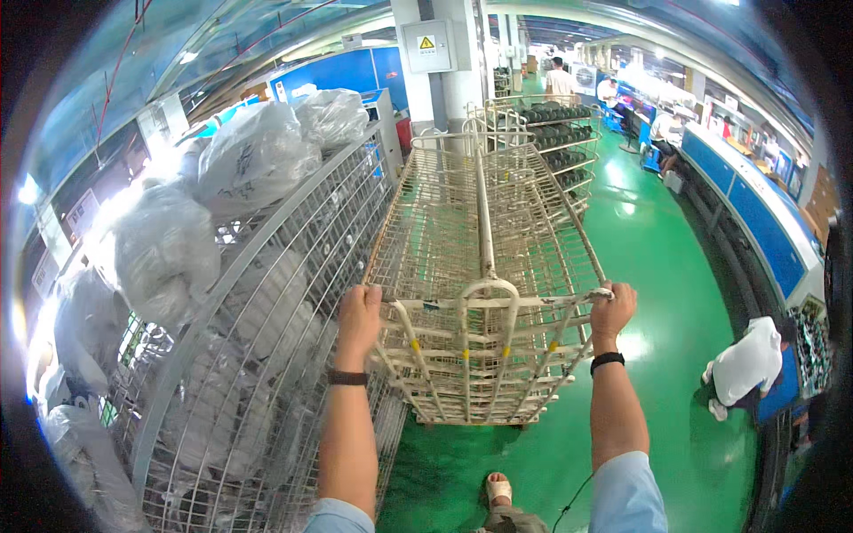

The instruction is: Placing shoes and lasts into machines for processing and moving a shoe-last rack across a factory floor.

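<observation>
In front of me stands a cream-coloured wire rack cart [487, 302] with several tiers of slanted shelves and a central top bar. The shelves I can see into hold nothing. My left hand [360, 313] is closed round the near left corner of its frame. At the near right corner, my right hand [614, 307] grips the frame in the same way. Both arms reach forward, each with a dark band at the wrist. The fingertips of both hands are partly hidden behind the frame.
Close on the left is a grey mesh cage [267, 240] filled with clear plastic bags [164, 244]. Beyond the cart, another rack [564, 147] carries dark round parts. A pillar with an electrical box [428, 46] stands ahead. A crouching person [746, 360] is at the right, beside blue-panelled machinery [755, 213].
</observation>
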The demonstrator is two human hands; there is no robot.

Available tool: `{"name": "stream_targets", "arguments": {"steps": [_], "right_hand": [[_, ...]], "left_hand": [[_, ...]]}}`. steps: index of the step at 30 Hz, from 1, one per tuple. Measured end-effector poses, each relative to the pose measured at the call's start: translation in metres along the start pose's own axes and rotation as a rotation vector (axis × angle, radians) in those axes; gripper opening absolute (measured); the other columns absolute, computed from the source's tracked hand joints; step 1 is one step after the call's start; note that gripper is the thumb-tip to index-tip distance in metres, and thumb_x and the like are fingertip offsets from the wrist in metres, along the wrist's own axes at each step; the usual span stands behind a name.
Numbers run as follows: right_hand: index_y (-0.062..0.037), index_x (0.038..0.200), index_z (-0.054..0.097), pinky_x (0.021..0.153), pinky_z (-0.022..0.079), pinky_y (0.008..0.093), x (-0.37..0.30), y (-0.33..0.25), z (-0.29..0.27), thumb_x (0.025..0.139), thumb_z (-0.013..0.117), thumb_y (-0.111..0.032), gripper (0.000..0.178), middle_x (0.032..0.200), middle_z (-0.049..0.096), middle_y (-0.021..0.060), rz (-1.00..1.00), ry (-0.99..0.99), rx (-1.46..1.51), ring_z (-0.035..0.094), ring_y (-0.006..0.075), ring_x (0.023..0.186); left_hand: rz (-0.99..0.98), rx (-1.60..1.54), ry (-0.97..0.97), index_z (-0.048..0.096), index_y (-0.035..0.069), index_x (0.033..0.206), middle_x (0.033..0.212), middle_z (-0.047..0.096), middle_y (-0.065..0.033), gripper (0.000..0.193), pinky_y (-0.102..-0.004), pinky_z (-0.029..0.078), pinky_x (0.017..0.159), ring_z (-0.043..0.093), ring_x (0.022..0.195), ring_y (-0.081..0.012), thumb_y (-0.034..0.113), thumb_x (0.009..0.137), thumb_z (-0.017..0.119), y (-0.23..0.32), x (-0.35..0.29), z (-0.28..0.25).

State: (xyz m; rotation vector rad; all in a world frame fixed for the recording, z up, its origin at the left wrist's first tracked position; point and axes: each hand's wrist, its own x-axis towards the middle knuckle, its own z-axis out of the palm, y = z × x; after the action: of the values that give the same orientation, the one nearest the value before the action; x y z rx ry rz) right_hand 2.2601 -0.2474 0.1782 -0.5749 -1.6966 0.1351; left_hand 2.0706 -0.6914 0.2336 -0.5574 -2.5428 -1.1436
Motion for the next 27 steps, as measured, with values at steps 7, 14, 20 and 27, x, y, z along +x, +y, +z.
{"name": "stream_targets", "arguments": {"steps": [7, 14, 20, 27], "right_hand": [[-0.0094, 0.073, 0.056, 0.074, 0.04, 0.0464, 0.036, 0.028, 0.112, 0.084, 0.067, -0.016, 0.017, 0.077, 0.058, 0.0086, -0.01, -0.056, 0.004, 0.055, 0.0339, 0.081], [-0.0068, 0.072, 0.053, 0.073, 0.039, 0.0465, 0.066, 0.041, 0.196, 0.082, 0.064, -0.011, 0.016, 0.076, 0.056, 0.011, -0.003, -0.18, 0.12, 0.053, 0.0361, 0.082], [-0.0054, 0.067, 0.051, 0.073, 0.038, 0.0459, 0.085, 0.014, 0.199, 0.09, 0.064, -0.013, 0.027, 0.075, 0.055, 0.0122, -0.025, -0.186, 0.156, 0.051, 0.0345, 0.081], [-0.0044, 0.071, 0.05, 0.075, 0.038, 0.0453, 0.07, 0.034, 0.216, 0.089, 0.065, -0.009, 0.024, 0.074, 0.051, 0.0117, 0.009, -0.105, 0.069, 0.048, 0.0336, 0.078]], "left_hand": [[-0.171, 0.032, -0.057, 0.059, 0.0, 0.116, 0.122, 0.055, -0.0208, 0.051, -0.0482, 0.041, 0.102, 0.053, 0.118, -0.0402, 0.047, 0.108, 0.04, -0.001, 0.1, 0.053], [-0.164, 0.118, -0.004, 0.059, 0.003, 0.12, 0.12, 0.058, -0.0205, 0.044, -0.0484, 0.044, 0.1, 0.054, 0.113, -0.0419, 0.042, 0.108, 0.042, -0.005, 0.187, 0.102], [0.019, 0.012, 0.22, 0.051, -0.002, 0.081, 0.081, 0.048, -0.0162, 0.046, -0.0472, 0.038, 0.072, 0.048, 0.075, -0.0354, 0.034, 0.108, 0.043, -0.017, 0.207, 0.114], [0.058, -0.001, 0.304, 0.059, 0.001, 0.077, 0.076, 0.055, -0.0133, 0.034, -0.0488, 0.041, 0.073, 0.052, 0.073, -0.0344, 0.023, 0.102, 0.055, -0.028, 0.206, 0.136]]}}
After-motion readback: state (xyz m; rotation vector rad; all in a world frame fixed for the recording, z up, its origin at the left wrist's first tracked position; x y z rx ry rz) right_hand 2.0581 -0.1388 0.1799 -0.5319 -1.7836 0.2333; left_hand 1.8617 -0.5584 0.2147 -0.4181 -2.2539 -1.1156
